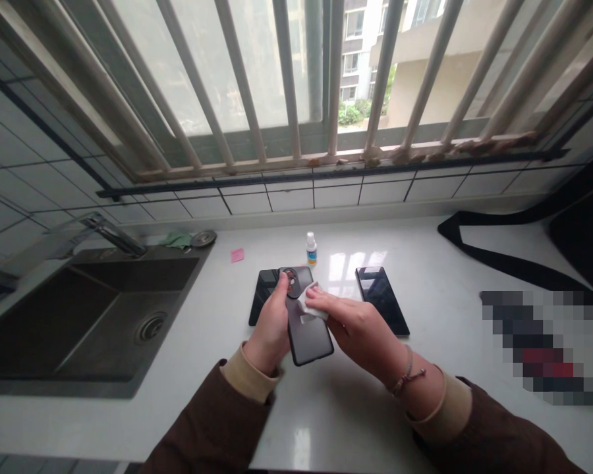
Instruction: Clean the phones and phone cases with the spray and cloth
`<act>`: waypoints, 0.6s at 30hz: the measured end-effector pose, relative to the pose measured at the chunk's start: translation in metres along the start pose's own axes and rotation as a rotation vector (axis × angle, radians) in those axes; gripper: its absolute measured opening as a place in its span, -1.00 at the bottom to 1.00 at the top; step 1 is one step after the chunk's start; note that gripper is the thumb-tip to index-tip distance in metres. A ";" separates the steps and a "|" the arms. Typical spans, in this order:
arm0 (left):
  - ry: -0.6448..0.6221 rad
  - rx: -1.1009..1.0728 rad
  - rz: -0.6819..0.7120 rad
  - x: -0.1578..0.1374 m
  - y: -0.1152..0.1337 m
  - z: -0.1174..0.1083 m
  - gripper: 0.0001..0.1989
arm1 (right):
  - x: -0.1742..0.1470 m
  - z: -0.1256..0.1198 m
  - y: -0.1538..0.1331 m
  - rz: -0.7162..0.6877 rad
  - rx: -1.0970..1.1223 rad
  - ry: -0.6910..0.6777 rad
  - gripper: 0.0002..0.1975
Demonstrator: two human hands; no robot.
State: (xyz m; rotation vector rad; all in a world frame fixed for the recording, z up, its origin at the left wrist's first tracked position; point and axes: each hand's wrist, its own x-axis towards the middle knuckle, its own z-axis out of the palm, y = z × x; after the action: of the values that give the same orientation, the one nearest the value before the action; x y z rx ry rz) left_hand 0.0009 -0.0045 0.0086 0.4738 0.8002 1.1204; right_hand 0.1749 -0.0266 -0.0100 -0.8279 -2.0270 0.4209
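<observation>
My left hand (271,322) grips a phone (312,342) by its left edge, thumb beside the round camera ring. The phone has a dark frosted back with a black rim and is tilted, back towards me. Fingers of my right hand (350,319) press a folded white wipe (309,304) against that back. Behind my left hand, a second dark phone (265,289) lies on the counter, partly covered. To the right of my right hand lies another black phone (383,299), screen up. A small white-capped bottle (311,250) with a blue and yellow label stands just beyond the held phone.
A dark sink (178,289) with a chrome faucet (113,237) is set into the white counter (202,408) on the left. Near it are a green cloth (176,240), a metal drain cover (204,238) and a pink note (237,255). A black strap (499,253) lies at the right.
</observation>
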 end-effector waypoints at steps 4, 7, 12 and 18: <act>0.179 0.028 0.204 0.000 0.010 0.001 -0.46 | -0.001 0.000 -0.010 -0.107 0.044 -0.114 -0.55; 0.260 0.025 0.230 -0.001 0.018 0.001 -0.37 | 0.000 -0.003 -0.022 -0.159 0.157 -0.199 -0.58; 0.188 -0.016 0.136 -0.002 0.024 -0.002 -0.36 | 0.001 -0.008 -0.024 0.188 0.470 0.065 -0.71; 0.006 0.011 0.049 -0.008 0.019 0.001 -0.43 | 0.003 -0.005 0.002 0.593 0.439 0.429 -0.66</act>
State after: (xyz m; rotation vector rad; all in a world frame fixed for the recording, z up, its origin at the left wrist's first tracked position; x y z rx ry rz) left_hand -0.0119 -0.0041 0.0250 0.5019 0.8044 1.1640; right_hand 0.1786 -0.0231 -0.0067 -1.1148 -1.2082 0.8962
